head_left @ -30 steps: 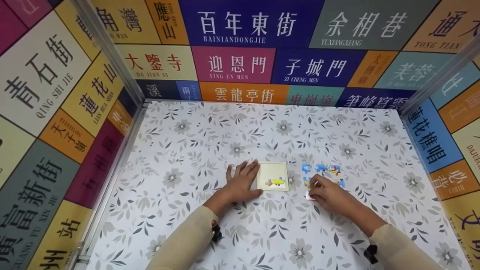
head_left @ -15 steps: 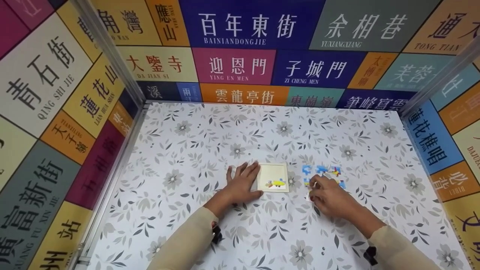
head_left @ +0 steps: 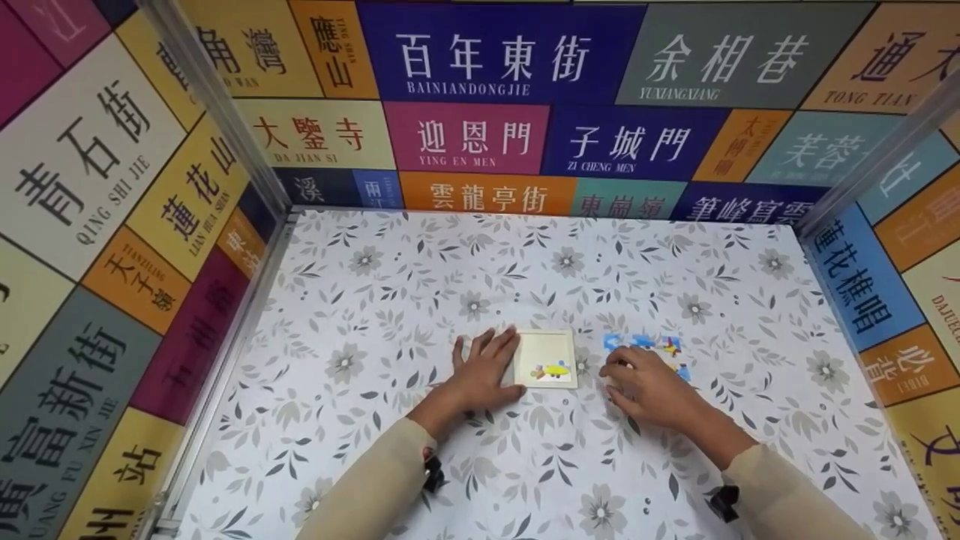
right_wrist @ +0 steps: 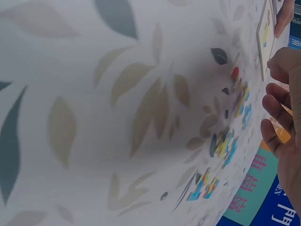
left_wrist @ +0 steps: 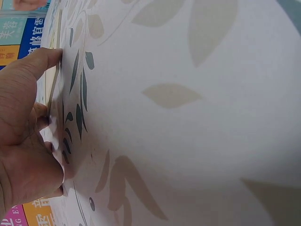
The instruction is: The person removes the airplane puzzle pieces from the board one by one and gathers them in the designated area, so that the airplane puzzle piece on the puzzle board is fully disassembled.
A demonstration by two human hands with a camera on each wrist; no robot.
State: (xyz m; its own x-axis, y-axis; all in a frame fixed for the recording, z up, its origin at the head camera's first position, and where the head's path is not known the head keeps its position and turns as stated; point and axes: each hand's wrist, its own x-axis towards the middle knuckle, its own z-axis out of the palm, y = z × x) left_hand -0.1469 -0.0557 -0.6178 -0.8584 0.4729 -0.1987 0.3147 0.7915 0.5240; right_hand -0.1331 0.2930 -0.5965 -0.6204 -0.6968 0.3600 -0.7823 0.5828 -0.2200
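Note:
In the head view, a shallow cream puzzle tray [head_left: 545, 335] lies mid-table, with a piece showing a yellow vehicle [head_left: 556, 370] in its lower right. My left hand [head_left: 480, 379] rests against the tray's left edge, fingers spread; in the left wrist view the thumb touches the tray's edge. My right hand [head_left: 652, 390] hovers over the left part of the loose blue puzzle pieces [head_left: 637, 341], hiding some. In the right wrist view its fingers are loosely bent, apart from the thumb, and I see nothing between them. A piece with a red part [right_wrist: 235, 73] lies below it.
A white tablecloth with grey flowers and leaves [head_left: 420, 285] covers the table. Colourful panels with Chinese street names [head_left: 480, 135] stand at the back and both sides. More loose pieces [right_wrist: 225, 146] lie to the right of the tray.
My right hand has shifted slightly left, toward the tray, and its fingers have spread a little. The left hand and the tray have stayed put. The head view has tilted up slightly.

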